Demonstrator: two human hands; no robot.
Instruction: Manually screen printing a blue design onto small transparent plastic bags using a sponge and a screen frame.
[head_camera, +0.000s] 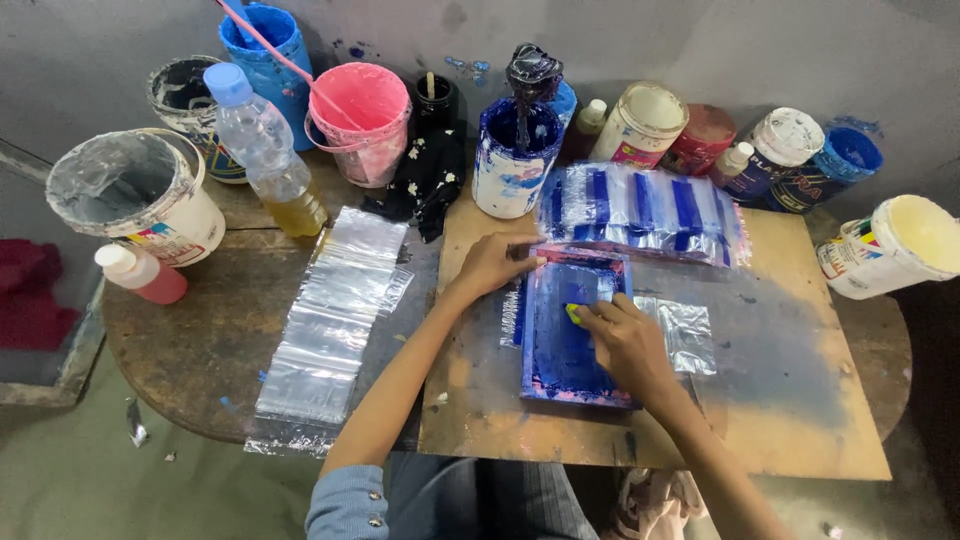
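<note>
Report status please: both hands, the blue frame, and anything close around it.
Left hand pressing top-left corner of blue printing frame. Right hand pushing small yellow-green squeegee across it. Printed plastic bags fanned just behind; blue paint tub nearby.

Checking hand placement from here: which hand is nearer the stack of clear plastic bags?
Left. The left hand rests on the blue screen frame's near corner, just beside the clear plastic bags. The right hand presses on the frame's middle, farther away.

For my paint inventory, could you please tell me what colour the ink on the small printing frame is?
Blue ink covers the printing frame, seen in the head view.
</note>
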